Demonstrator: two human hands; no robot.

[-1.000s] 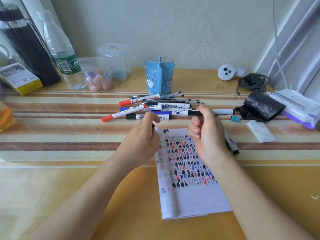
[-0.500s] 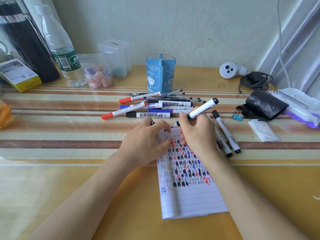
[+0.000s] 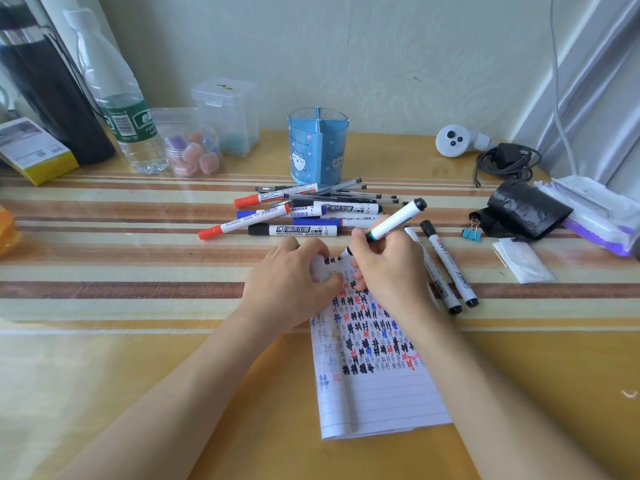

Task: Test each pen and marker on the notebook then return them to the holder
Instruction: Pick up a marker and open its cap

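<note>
The white-barrelled marker with a black tip (image 3: 394,220) is gripped in your right hand (image 3: 388,268), fingers and thumb closed tight round its lower barrel. Its tip touches the top edge of the lined notebook (image 3: 374,386) and its black rear end tilts away towards 2 o'clock. Your left hand (image 3: 287,282) sits on the notebook's top left corner, fingers and thumb curled onto the paper and holding it down. The open page is crowded with small black, blue and red hash marks, and its lower lines are blank.

Just beside your right hand, at 3 o'clock, two white markers with black caps (image 3: 450,271) lie side by side on the striped wooden table (image 3: 104,375). At 12 o'clock from the notebook is a loose pile of markers and thin pens (image 3: 304,216), with red, blue and black caps. Behind it stands the blue translucent pen holder with cartoon cats (image 3: 317,150).

Towards 2 o'clock lie a small blue binder clip (image 3: 471,233), a crumpled black plastic bag (image 3: 523,209) and a coiled black charger cable (image 3: 505,161). Towards 10 o'clock stand a clear round jar of pastel blocks (image 3: 192,154), a clear lidded box (image 3: 227,116) and a green-labelled water bottle (image 3: 124,109).
</note>
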